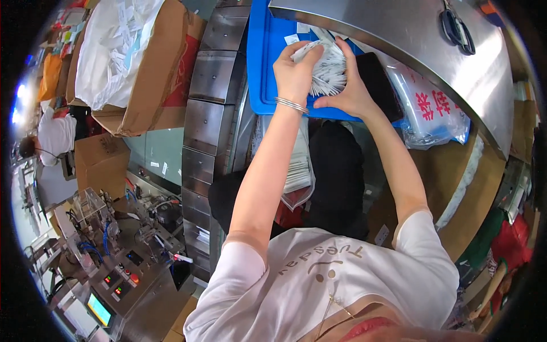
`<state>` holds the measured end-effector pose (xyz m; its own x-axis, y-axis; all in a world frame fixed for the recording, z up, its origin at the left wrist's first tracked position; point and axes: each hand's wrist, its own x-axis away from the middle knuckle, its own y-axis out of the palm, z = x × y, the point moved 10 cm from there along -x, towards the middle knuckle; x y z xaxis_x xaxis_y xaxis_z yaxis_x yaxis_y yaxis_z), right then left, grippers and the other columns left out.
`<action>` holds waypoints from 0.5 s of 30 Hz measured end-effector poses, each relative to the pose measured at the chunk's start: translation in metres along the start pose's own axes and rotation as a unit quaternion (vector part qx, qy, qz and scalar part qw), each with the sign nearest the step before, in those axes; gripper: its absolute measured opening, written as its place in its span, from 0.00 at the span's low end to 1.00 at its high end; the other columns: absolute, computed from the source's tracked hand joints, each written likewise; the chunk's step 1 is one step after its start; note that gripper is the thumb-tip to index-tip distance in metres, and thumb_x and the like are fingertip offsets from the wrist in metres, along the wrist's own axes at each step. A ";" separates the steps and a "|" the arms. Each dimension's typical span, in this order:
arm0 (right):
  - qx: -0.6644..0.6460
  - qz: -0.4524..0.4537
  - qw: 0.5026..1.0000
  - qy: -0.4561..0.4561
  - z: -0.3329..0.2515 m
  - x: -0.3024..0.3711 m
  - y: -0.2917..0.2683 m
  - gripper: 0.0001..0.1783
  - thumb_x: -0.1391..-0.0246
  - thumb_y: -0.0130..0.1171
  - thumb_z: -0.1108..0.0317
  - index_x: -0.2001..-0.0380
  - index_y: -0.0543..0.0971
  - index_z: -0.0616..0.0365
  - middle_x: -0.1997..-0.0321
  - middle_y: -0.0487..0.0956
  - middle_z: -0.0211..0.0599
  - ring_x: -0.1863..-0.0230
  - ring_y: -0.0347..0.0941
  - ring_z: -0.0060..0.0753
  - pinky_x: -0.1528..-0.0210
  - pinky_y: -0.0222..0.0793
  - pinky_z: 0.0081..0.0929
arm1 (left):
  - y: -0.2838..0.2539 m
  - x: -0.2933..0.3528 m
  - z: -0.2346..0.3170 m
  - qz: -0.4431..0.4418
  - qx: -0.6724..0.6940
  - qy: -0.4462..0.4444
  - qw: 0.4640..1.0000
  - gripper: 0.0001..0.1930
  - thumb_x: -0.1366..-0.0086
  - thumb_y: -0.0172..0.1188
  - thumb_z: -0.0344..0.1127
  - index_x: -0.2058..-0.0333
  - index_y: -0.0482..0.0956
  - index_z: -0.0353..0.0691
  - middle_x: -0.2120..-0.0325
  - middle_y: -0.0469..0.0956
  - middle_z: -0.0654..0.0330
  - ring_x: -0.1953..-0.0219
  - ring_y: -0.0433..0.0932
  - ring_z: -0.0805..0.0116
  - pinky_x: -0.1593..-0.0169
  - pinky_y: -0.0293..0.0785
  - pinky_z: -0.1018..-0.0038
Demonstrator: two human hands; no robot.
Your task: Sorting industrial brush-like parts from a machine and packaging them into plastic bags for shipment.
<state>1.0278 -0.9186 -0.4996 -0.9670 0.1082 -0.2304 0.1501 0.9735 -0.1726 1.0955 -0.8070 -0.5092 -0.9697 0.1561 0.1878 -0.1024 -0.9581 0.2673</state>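
Note:
Over a blue tray (257, 74), both my hands cup a thick bundle of thin white slips (329, 74), their edges fanned out toward me. My left hand (294, 74), with metal bangles at its wrist, curls round the left side of the bundle. Round its right side bends my right hand (354, 94), thumb low and fingers at the top. More white slips (292, 39) lie loose in the tray behind my hands. I cannot make out what the slips are.
A metal table (387, 25) with scissors (457, 31) overhangs the tray. Right of it lies a plastic-wrapped pack (424, 102). A conveyor of metal plates (208, 125) runs at left, beside a lined cardboard box (154, 74) and a machine (122, 268). A clear bag (297, 171) sits near my legs.

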 end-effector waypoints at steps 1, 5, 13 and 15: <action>0.025 0.008 1.000 -0.015 -0.001 -0.001 -0.001 0.72 0.82 0.82 0.59 0.34 0.46 0.52 0.35 0.56 0.41 0.35 0.54 0.37 0.35 0.51 0.33 | -0.002 0.000 -0.001 0.011 -0.002 -0.012 1.000 0.20 0.46 0.67 0.39 0.61 0.77 0.28 0.68 0.79 0.55 0.67 0.76 0.73 0.64 0.72 0.79; 0.007 0.000 1.000 -0.001 0.003 -0.001 0.004 0.73 0.83 0.82 0.58 0.34 0.45 0.52 0.35 0.56 0.42 0.34 0.53 0.38 0.34 0.50 0.34 | -0.007 -0.001 -0.004 0.025 0.063 -0.020 0.997 0.17 0.42 0.63 0.39 0.62 0.77 0.29 0.69 0.78 0.58 0.66 0.74 0.75 0.64 0.70 0.81; 0.012 0.009 1.000 0.003 0.004 0.002 0.007 0.76 0.85 0.82 0.54 0.34 0.43 0.52 0.33 0.50 0.47 0.32 0.48 0.44 0.32 0.46 0.38 | 0.000 -0.004 -0.004 -0.004 0.014 -0.023 1.000 0.19 0.43 0.64 0.41 0.61 0.77 0.29 0.69 0.78 0.58 0.67 0.74 0.75 0.65 0.70 0.80; 0.003 0.012 1.000 -0.001 0.002 0.002 0.011 0.76 0.85 0.82 0.54 0.34 0.43 0.52 0.33 0.50 0.47 0.32 0.48 0.44 0.33 0.47 0.38 | 0.000 -0.002 -0.006 -0.003 0.013 -0.032 0.999 0.20 0.43 0.65 0.41 0.61 0.76 0.29 0.69 0.78 0.57 0.68 0.75 0.75 0.66 0.71 0.79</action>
<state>1.0280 -0.9076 -0.5036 -0.9626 0.1321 -0.2367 0.1756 0.9691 -0.1734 1.0961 -0.8089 -0.5156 -0.9531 0.1768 0.2455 -0.1011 -0.9510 0.2922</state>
